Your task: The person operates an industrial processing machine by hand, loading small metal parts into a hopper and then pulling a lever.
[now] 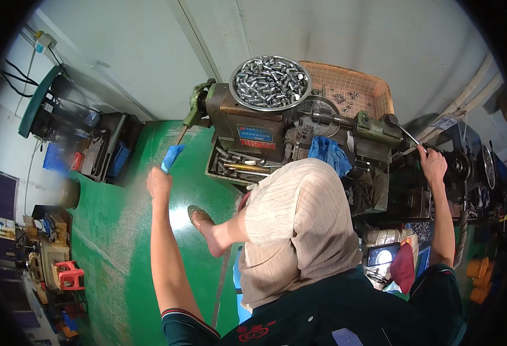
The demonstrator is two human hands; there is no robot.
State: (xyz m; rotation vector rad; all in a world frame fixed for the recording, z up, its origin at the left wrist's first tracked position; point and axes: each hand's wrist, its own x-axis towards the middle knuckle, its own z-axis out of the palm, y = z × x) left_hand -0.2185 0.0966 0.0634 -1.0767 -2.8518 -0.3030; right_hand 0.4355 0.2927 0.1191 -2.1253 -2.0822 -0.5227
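A small bench lathe (253, 128) stands before me, by the wall. My left hand (159, 183) is closed around the lower end of a lever handle wrapped in blue cloth (173, 157), which slants up to a green fitting (195, 106) at the lathe's left end. Out to the right, my right hand (434, 165) grips the end of a metal lever (407, 135) joined to the green tailstock (377, 128). Between the two, the chuck area (317, 109) is partly hidden by a round metal bowl (243, 101) heaped with short shiny metal pins (271, 81).
Behind the lathe sits an orange plastic basket (380, 95) with scattered small parts. A tool tray (212, 167) and a blue cloth (329, 154) are at its front. Another machine (466, 167) stands right. A red stool (70, 275) is far left on the green floor (150, 242).
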